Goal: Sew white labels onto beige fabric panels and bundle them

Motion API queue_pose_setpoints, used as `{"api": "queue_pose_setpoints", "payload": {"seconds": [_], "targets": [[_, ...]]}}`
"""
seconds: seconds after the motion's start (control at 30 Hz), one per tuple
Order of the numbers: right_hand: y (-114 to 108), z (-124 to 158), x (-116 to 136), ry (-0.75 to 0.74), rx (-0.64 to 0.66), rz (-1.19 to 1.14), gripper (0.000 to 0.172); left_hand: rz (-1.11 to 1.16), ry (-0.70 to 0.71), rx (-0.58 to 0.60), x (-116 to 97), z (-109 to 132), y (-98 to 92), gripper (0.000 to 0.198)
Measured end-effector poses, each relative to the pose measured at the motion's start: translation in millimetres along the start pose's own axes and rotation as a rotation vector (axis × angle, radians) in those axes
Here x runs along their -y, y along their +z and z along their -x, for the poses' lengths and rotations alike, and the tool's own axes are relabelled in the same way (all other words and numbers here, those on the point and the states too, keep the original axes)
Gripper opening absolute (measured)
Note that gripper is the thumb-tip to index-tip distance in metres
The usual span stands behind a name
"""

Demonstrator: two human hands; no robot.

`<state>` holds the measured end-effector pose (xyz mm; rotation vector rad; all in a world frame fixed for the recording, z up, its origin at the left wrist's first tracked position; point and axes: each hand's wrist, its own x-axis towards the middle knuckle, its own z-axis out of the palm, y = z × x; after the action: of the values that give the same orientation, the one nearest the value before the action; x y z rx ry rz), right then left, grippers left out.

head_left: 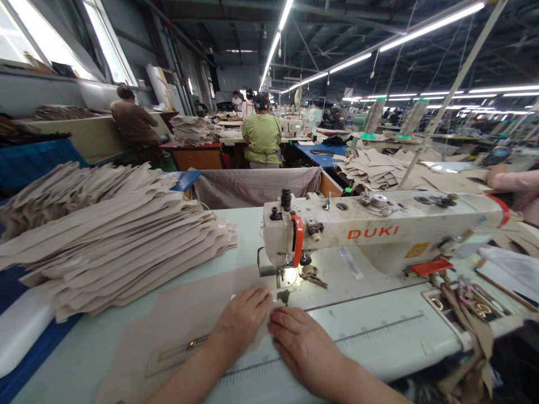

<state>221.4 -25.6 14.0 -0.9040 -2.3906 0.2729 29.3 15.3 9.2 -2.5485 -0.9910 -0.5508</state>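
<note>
A beige fabric piece (181, 308) lies on the pale green table of the sewing machine (337, 230), its edge close to the needle area. Set into the fabric is a narrow pocket opening with a metal zipper pull (197, 341). My left hand (246, 314) presses its closed fingers onto the cloth just in front of the presser foot. Beside it, my right hand (305, 348) has its fingers drawn together at the fabric's edge, fingertips almost touching the left hand. What lies under both sets of fingertips is hidden.
Tall stacks of beige fabric pieces (138, 241) fill the left side. A small tray (471, 308) with rings and fabric strips sits at the right. Small scissors (314, 275) lie by the needle. Co-workers, one in a green top (261, 134), sit farther back.
</note>
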Motion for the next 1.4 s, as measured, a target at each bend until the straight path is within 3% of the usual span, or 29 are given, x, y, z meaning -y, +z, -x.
{"api": "queue_pose_setpoints", "payload": {"seconds": [0.43, 0.7, 0.87, 1.13, 1.4], "targets": [[1.2, 0.2, -0.5, -0.003, 0.014, -0.013, 0.027, 0.004, 0.010, -0.063, -0.9, -3.1, -0.3, 0.026], [-11.2, -8.4, -5.8, 0.000, 0.083, -0.091, 0.018, 0.001, 0.013, 0.005, -0.3, 2.6, 2.5, 0.030], [-19.7, -26.0, -18.4, 0.039, 0.100, 0.045, 0.015, 0.011, -0.010, 0.064, -3.2, 3.0, -2.9, 0.032], [-13.2, -36.6, -30.8, -0.020, 0.159, 0.238, 0.010, 0.006, -0.038, 0.096, -8.8, 7.1, -14.9, 0.034], [-17.6, -39.5, -43.9, -0.015, 0.178, 0.289, 0.010, -0.051, -0.026, 0.102, -11.0, -3.9, -3.7, 0.036]]}}
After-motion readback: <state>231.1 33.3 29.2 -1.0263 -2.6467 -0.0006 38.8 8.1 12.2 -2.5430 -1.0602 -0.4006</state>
